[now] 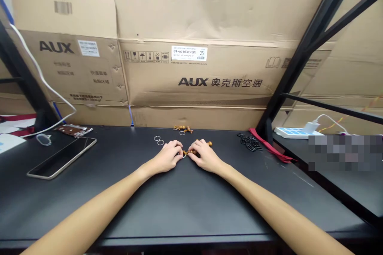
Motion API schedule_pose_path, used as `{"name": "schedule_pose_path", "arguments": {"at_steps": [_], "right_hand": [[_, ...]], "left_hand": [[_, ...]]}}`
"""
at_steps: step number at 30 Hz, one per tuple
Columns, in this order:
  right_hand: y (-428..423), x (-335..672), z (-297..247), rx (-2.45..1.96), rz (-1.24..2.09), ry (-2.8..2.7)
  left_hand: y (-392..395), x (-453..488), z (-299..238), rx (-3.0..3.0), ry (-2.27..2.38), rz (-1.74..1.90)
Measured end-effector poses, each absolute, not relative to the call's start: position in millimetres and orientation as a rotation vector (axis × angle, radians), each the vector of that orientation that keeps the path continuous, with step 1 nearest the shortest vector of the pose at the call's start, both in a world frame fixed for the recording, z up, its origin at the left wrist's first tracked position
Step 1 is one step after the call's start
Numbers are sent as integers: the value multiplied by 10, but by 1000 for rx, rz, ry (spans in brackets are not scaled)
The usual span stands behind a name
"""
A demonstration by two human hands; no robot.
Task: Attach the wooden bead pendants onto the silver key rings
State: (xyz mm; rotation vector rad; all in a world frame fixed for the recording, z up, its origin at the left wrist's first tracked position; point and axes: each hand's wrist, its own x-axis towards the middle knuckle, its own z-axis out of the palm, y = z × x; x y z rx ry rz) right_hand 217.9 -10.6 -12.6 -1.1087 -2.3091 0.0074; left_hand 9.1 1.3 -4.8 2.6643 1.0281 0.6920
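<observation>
We are pinching a short strand of glossy brown wooden beads (192, 152) just above the black table (179, 203), with our left hand (167, 156) and right hand (205, 157) close together, the fingers of both closed narrowly on it. Only this strand is in our hands so far. A second brown beaded piece (183, 129) is lying farther along the table, two thin pale rings (158, 140) and a small ring (182, 132) are lying loose nearby, and a heap of black rings (249, 142) is resting off to the right.
</observation>
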Motion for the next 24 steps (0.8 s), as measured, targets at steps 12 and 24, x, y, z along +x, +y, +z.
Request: {"name": "schedule_pose_path", "arguments": {"at_steps": [12, 24], "right_hand": [[-136, 2130, -112, -1128, 9, -2289], [-130, 2136, -115, -1109, 10, -2291]], "left_hand": [[-12, 108, -42, 2680, 1026, 706], [-20, 112, -40, 2665, 985, 732]]}}
